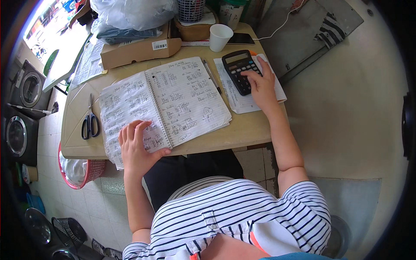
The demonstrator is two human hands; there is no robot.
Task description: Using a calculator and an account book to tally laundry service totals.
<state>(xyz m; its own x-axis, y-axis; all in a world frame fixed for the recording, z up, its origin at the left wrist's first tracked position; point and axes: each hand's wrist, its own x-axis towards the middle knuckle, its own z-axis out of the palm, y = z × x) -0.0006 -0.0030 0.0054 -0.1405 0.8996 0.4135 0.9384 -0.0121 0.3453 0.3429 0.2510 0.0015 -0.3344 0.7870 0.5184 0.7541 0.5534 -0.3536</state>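
Left hand (138,149) lay flat, open, pinning the floppy spiral notebook (167,102) near the table's (242,130) front edge; right hand (261,84), loosely open, fingered the light, rigid calculator (239,70).

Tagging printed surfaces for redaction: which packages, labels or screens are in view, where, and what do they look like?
Cardboard box: table's far left, flat, brown.
Label: on the box's front edge, small white rectangle.
Calculator: far right under the right hand, black, pale grey display.
Phone: behind the white paper cup, dark screen.
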